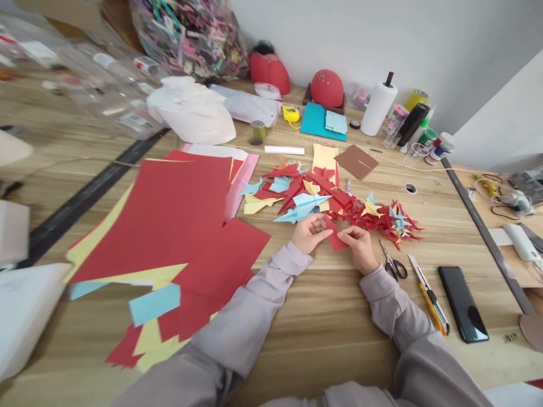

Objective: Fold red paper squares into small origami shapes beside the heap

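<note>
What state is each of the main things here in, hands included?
Left hand: pinching small red paper
Right hand: pinching the same paper
Folded paper pieces: heaped together
Scissors: lying down, blades' opening unclear
Phone: screen dark
Utility knife: lying down
White roll: standing upright

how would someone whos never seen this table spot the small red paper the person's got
On the wooden table, find the heap of folded red, blue and yellow paper. At its near edge, the left hand and right hand meet at the small red paper. It alone is held up between both hands.
</note>
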`<state>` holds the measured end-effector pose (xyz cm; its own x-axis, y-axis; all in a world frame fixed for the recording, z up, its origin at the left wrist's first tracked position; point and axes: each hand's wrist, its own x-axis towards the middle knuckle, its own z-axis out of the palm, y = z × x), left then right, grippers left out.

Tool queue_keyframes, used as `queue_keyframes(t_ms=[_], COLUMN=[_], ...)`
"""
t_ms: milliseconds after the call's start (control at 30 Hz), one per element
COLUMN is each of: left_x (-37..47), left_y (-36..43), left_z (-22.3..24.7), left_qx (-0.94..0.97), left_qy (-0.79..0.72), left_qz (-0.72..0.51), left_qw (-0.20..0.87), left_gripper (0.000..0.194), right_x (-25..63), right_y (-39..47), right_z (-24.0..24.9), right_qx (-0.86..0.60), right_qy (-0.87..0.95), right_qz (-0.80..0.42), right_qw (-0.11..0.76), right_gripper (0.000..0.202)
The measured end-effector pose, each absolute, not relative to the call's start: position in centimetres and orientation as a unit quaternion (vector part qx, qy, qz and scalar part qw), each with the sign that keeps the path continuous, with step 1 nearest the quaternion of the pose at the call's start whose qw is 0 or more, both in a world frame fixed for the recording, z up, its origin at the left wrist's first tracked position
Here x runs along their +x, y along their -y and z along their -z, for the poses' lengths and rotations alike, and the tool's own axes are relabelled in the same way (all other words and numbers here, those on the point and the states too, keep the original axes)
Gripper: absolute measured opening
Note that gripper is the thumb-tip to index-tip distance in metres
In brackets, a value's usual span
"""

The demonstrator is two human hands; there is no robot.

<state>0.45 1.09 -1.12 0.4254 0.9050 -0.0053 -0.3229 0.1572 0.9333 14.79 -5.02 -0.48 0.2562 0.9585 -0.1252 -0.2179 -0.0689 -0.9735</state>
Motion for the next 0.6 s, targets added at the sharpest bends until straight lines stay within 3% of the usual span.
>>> queue_keyframes(t_ms=[267, 600], left_x=[0.44, 0.60], left_y=[-1.43, -0.80], left_z=[1.21, 0.60], left_qx=[0.443, 0.460], left_qy=[-0.305, -0.323], left_qz=[-0.497, -0.471], left_qw=[0.681, 0.680], left_gripper=[0.032, 0.031], right_x=[14.30, 14.14], right_y=[5.19, 5.27], right_z=[0.28, 0.37], right_qx=[-0.518, -0.587], right_qy=[0.369, 0.421], right_qz=[-0.484, -0.423], right_qw=[0.601, 0.546], right_gripper=[0.018, 0.021])
